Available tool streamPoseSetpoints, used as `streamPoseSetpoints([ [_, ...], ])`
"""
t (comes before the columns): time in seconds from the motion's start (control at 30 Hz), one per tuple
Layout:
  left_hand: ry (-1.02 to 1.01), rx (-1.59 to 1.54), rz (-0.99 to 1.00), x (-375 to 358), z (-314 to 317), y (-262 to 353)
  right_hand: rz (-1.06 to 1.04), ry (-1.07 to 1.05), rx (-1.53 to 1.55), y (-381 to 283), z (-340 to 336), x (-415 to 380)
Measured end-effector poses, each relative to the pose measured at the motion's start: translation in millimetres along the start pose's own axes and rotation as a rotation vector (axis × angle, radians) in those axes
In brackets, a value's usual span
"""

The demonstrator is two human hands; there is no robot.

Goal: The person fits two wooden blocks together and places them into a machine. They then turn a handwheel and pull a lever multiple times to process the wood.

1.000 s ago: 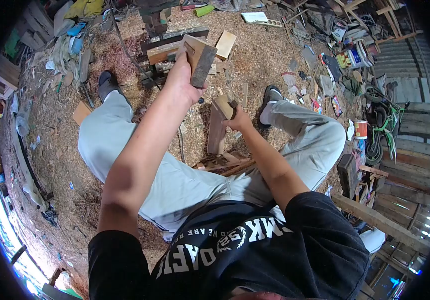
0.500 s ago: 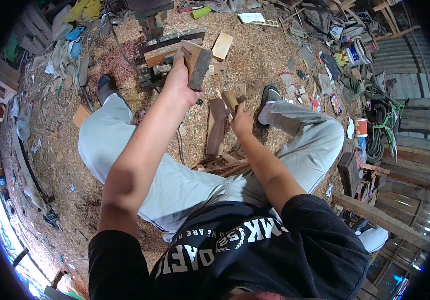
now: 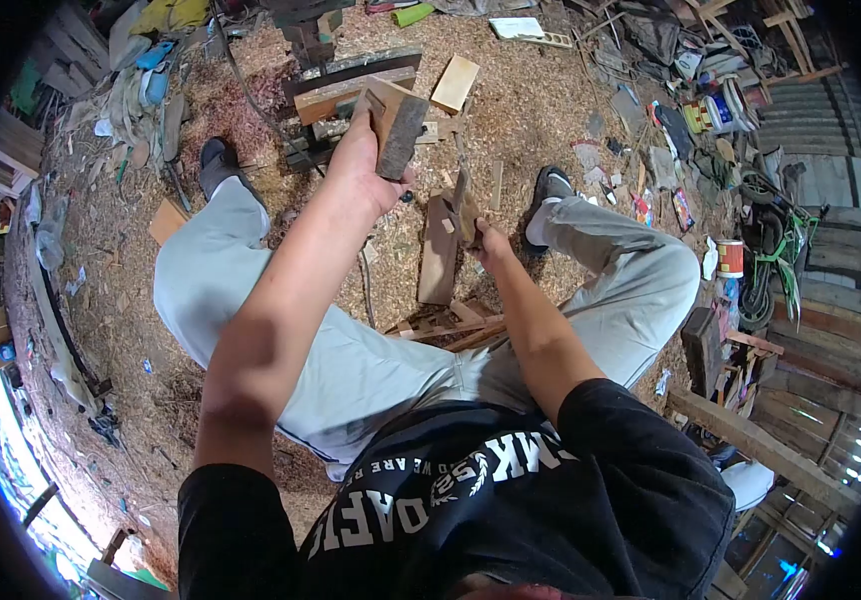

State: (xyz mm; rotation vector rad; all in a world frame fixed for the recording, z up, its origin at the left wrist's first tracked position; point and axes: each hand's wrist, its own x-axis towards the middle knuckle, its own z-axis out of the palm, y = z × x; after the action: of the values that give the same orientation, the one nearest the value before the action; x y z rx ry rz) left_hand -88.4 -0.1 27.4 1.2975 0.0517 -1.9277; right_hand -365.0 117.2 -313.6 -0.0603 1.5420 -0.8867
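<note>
Between the knees, left hand [image 3: 359, 165] is gripping a wooden block [image 3: 396, 125] above the plank [image 3: 440, 250]; right hand [image 3: 491, 240] is pinching a thin chisel-like piece [image 3: 463, 200] against the plank's top. Striking squarely, fingers clear, looks wise. Beyond the plank, a metal stand [image 3: 336, 85] is crowding the swing; scraps [image 3: 451, 325] are lying beneath it.

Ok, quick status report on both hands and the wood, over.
Left hand raised, gripping wooden block. Right hand holds small wood piece against upright plank. Offcuts piled below on sawdust.
</note>
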Motion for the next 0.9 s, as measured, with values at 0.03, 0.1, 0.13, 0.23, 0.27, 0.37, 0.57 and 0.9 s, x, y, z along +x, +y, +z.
streamPoseSetpoints([
  [0.03,0.002,-0.02,-0.009,0,-1,1,-0.036,0.019,0.041,6,1,6],
  [0.1,0.01,-0.04,-0.02,3,-5,0,-0.058,-0.008,0.086,14,3,12],
  [0.13,-0.022,-0.037,-0.009,5,-8,0,-0.065,-0.092,0.157,10,6,3],
  [0.23,-0.02,-0.042,-0.01,2,-9,1,-0.066,-0.166,0.294,-3,20,-23],
  [0.27,0.007,-0.056,-0.021,0,-7,1,-0.085,-0.256,0.351,-2,18,-21],
  [0.37,-0.04,-0.055,-0.061,15,-19,1,-0.061,-0.181,0.231,14,10,0],
  [0.57,-0.06,-0.04,-0.052,16,-20,-4,0.027,0.084,0.133,30,11,15],
  [0.9,-0.098,-0.027,-0.083,8,-13,-9,0.08,0.134,-0.132,20,11,-4],
])
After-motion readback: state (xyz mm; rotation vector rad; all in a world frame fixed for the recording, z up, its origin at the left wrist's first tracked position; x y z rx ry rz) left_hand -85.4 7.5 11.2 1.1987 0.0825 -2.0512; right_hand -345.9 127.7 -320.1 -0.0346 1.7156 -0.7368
